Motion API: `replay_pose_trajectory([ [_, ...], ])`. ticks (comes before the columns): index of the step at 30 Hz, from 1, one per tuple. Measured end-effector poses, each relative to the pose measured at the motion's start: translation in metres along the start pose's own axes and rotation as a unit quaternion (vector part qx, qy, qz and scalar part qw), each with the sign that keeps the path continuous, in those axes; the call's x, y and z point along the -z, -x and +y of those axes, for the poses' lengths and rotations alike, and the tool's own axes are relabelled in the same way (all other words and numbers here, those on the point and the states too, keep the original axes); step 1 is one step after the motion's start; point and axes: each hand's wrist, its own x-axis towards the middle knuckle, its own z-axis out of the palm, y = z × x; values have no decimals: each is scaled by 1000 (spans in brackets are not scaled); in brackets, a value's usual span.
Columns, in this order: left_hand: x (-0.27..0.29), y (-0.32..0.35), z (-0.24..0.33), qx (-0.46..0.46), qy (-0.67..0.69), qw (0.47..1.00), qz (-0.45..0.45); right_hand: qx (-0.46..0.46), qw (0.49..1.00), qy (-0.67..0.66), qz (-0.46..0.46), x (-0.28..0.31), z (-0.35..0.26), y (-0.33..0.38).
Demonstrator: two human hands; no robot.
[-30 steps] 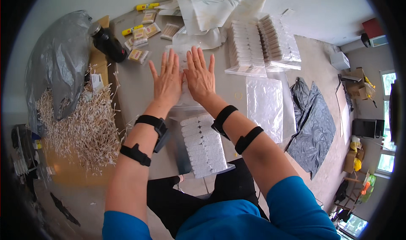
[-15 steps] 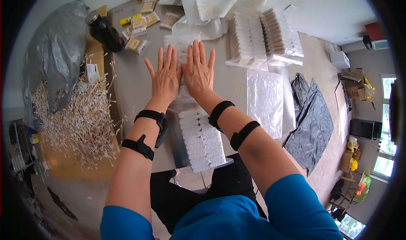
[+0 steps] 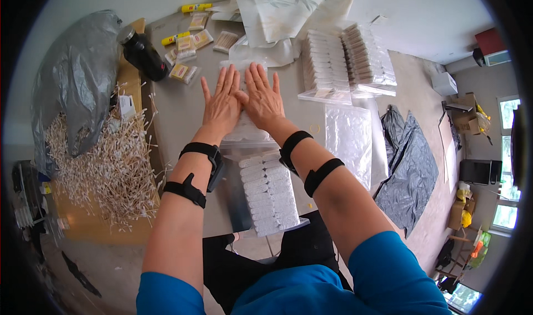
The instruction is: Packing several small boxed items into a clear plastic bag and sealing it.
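Note:
My left hand (image 3: 221,108) and my right hand (image 3: 263,103) lie side by side, palms down, with fingers stretched out and thumbs touching or nearly so. Both press on a clear plastic bag (image 3: 247,133) in the middle of the table; its contents look white and are mostly hidden beneath the hands. Closer to me, between my forearms, lies a stack of white bundled packs (image 3: 267,195) in two rows, in clear plastic that reaches the table's near edge. Neither hand grips anything.
At left, loose cotton swabs (image 3: 100,170) are heaped beside a grey plastic sheet (image 3: 75,87) and a black bottle (image 3: 143,54). Small swab packs (image 3: 186,45) and glue sticks (image 3: 197,7) sit far left. Filled bags (image 3: 325,65) and flat clear bags (image 3: 348,140) are at right.
The whole view has shifted a little, so everything sits lower in it. My hands stay flat on the bag, and slightly more of the bag shows below them.

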Motion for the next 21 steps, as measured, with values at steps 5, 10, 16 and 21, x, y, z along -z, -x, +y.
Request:
replay_pose_trajectory([
  [5, -3, -3, -8, -7, 29, 1000, 7, 5, 1000, -20, 8, -4, 1, -5],
  [10, 4, 14, -20, 84, 204, 974, 59, -33, 992, -94, 71, 9, 35, 4],
  [16, 11, 59, -27, 378, 650, 658, -45, -277, 913, -297, -18, 25, 11, 26],
  [21, 26, 49, -4, 276, 628, 722, -90, -322, 801, -494, -106, -2, 17, 28],
])
